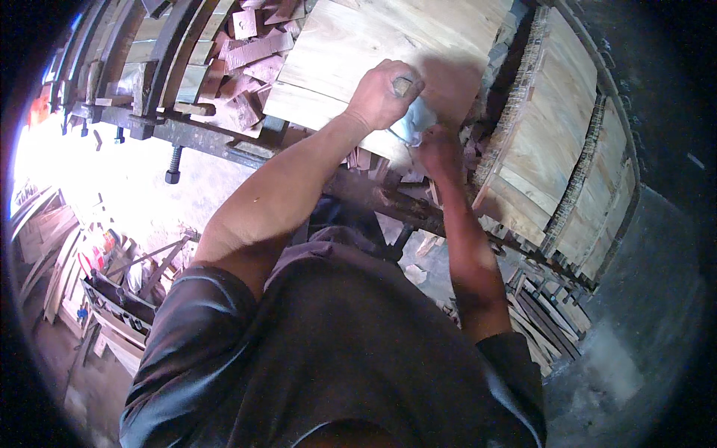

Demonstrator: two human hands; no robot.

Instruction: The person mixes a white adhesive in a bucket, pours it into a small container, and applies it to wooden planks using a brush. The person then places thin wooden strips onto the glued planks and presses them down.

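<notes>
My left hand (382,95) is closed in a fist over a light wooden panel (351,45). The squarish end of a wooden handle (402,86) pokes out of that fist; whatever lies at its other end is hidden. Just to the right, my right hand (441,154) is closed at the lower edge of a pale bluish, crumpled-looking piece, like a plastic bag (415,122). This piece sits between the two hands, above the panel's near edge. Shadow covers the right hand and blurs its fingers.
Reddish wood offcuts (258,51) are heaped left of the panel. A dark metal clamp frame (216,140) runs along the near side, with bolts hanging below. More jointed wooden panels (549,142) stand at right. Wood strips (545,317) and a dark rack (116,302) are on the floor.
</notes>
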